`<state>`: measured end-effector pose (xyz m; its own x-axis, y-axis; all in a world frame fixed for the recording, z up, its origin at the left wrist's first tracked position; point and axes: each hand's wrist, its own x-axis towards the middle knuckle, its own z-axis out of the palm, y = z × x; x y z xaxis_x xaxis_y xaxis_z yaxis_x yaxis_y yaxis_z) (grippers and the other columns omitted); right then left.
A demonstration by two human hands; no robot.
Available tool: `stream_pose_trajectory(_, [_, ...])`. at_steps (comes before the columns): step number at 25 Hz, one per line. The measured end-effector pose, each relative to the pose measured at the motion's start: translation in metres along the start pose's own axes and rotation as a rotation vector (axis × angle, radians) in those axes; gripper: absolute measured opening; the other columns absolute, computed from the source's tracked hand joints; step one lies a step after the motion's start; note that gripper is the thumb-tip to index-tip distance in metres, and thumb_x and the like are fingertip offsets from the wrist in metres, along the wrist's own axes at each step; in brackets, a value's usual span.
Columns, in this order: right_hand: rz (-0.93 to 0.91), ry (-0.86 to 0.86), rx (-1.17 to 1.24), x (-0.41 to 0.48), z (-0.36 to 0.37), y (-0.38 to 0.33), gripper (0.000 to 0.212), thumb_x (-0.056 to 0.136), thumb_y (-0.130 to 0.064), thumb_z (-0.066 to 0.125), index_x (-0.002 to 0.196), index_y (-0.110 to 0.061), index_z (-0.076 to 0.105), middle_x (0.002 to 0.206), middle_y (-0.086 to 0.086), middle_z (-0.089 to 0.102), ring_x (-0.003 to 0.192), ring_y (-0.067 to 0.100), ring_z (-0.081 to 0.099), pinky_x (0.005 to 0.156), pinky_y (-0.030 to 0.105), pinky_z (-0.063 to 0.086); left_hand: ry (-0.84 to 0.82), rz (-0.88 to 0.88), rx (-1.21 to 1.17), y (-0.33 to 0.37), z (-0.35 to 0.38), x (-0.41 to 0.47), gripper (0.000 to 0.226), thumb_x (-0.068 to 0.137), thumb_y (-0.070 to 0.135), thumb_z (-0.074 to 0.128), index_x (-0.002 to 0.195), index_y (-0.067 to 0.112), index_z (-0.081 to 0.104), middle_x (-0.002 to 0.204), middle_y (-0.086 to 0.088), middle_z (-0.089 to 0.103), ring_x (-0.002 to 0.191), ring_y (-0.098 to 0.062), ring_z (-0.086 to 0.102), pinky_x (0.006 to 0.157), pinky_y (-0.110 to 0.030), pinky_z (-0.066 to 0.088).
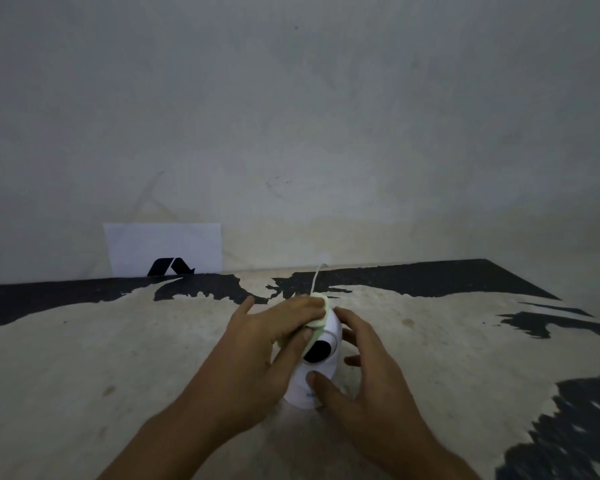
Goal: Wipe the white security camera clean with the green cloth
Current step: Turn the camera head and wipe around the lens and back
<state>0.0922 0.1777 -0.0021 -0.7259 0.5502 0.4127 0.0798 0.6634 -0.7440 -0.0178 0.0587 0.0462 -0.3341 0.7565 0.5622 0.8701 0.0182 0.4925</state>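
Observation:
The white security camera [331, 329] stands upright on the worn table [118, 358], its round black lens [317, 351] facing me. My left hand [257, 348] presses the pale green cloth [317, 315] against the camera's top left side; most of the cloth is hidden under the fingers. My right hand [364, 379] grips the camera's base and right side, thumb on the front of the base. A thin white cable [317, 277] rises from behind the camera toward the wall.
A white sheet of paper with a black logo [163, 249] leans against the grey wall at the table's back left. The tabletop is beige with torn black patches along the back and the right side [568, 427].

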Motion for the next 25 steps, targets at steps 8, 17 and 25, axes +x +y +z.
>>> stream_pose_trajectory(8, [-0.061, 0.043, 0.039, -0.004, -0.004, 0.002, 0.076, 0.07, -0.042, 0.073, 0.135, -0.029, 0.036, 0.13, -0.019, 0.05, 0.114, -0.021, 0.039, 0.085, -0.004, 0.036, 0.017, -0.06, -0.067, 0.0, -0.007, 0.0, 0.029, 0.092, 0.031, 0.045, 0.112, 0.051, 0.051, 0.11, 0.033, 0.057, 0.11, 0.015, 0.045, 0.099, -0.014, 0.031])
stream_pose_trajectory(17, [-0.034, 0.038, -0.002, -0.004, -0.002, 0.003, 0.086, 0.062, -0.06, 0.06, 0.138, -0.028, 0.034, 0.137, -0.014, 0.048, 0.12, -0.01, 0.043, 0.096, 0.013, 0.043, 0.041, -0.086, -0.05, -0.011, -0.001, 0.0, 0.029, 0.093, 0.037, 0.038, 0.12, 0.042, 0.049, 0.109, 0.036, 0.054, 0.106, 0.016, 0.046, 0.112, -0.033, 0.023])
stream_pose_trajectory(25, [-0.03, 0.031, -0.026, -0.004, 0.0, 0.003, 0.081, 0.068, -0.044, 0.071, 0.138, -0.028, 0.034, 0.135, -0.016, 0.047, 0.109, -0.026, 0.038, 0.091, 0.004, 0.04, 0.043, -0.117, 0.029, -0.02, 0.007, 0.001, 0.041, 0.089, 0.043, 0.027, 0.126, 0.039, 0.045, 0.116, 0.016, 0.063, 0.095, 0.019, 0.046, 0.113, -0.04, 0.019])
